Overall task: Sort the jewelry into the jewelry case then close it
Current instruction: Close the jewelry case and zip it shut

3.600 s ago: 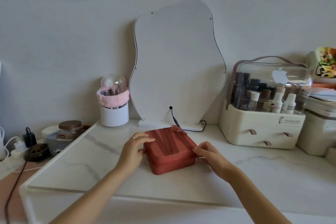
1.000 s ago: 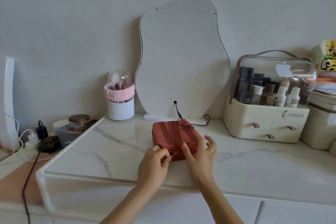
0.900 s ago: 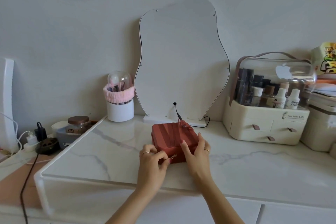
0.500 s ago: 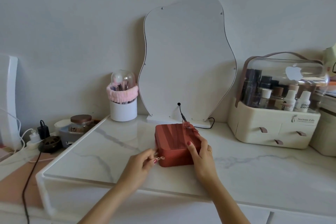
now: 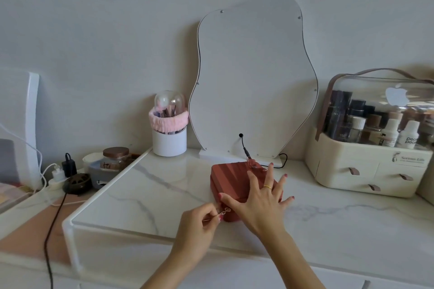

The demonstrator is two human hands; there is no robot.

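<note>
A red-brown ribbed jewelry case (image 5: pixel 231 177) lies shut on the white marble top (image 5: pixel 152 197), in front of the mirror. My right hand (image 5: pixel 260 202) lies flat on its lid with the fingers spread, a gold ring on one finger. At the case's near left corner, my left hand (image 5: pixel 199 223) pinches the small metal zipper pull (image 5: pixel 225 211) between thumb and finger. No loose jewelry shows on the marble top.
A wavy white mirror (image 5: pixel 253 82) with a black cable stands behind the case. Left of it is a white brush cup (image 5: pixel 169 134) with a pink band. A cream cosmetics organiser (image 5: pixel 373 148) stands at the right. A jar (image 5: pixel 116 158), chargers and cables sit at the left.
My left hand has kept the zipper pull pinched and sits at the case's near left corner. My right hand has flattened on the lid with fingers spread. The view has shifted closer.
</note>
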